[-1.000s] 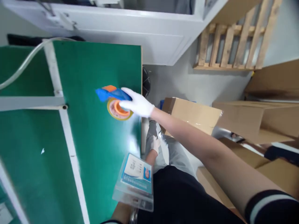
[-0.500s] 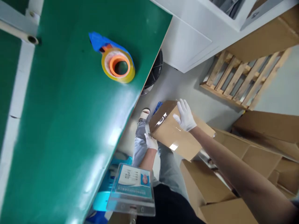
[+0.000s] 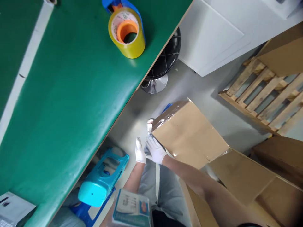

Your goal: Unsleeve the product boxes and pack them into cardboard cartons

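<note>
A cardboard box stands below the table edge, with shiny clear tape along its left upper side. My right hand, in a white glove, is close to the box's lower left corner with its fingers stretched out; whether it touches the box is not plain. Just left of it, my left hand, also gloved, points upward with fingers extended and nothing in it. Neither hand grips the box.
A tape dispenser with a yellow roll lies on the green table. Around me are a black round stool, a turquoise plastic stool, a wooden pallet, a white cabinet and an open carton.
My right hand has come off the box's top and moved down left beside my left hand. The left hand has left the box's corner, shifting slightly left. The view has shifted too.
</note>
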A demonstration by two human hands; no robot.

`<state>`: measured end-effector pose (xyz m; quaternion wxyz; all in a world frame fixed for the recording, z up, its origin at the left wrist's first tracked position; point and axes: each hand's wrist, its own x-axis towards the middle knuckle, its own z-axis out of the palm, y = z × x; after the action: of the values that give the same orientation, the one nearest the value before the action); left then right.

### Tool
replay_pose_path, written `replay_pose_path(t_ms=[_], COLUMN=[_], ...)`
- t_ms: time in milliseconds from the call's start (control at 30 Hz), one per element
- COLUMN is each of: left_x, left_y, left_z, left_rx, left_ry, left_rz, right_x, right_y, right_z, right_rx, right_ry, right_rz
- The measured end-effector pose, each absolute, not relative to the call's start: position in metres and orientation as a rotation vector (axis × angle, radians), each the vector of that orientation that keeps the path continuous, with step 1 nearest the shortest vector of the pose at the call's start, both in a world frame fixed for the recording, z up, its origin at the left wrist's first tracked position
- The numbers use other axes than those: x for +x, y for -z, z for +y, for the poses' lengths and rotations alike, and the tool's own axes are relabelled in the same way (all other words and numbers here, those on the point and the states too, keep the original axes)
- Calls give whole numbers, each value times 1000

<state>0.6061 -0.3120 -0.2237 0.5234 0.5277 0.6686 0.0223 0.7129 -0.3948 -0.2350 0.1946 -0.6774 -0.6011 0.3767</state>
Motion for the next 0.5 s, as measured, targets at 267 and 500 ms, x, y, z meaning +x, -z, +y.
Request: replay_pose_path(t_ms=[267,500], left_x=[720,768], left_y=[231,247], left_z=[-340,-334], left_rx=[1779,1727], left_ry=[-39,-114], left_rz=[852,1074], right_x=[893,944], right_y=[241,245], right_z=[-408,-360], right_rx=[-2058,-1919], right_ry=[-866,-845], right_rz=[-1991,-2287])
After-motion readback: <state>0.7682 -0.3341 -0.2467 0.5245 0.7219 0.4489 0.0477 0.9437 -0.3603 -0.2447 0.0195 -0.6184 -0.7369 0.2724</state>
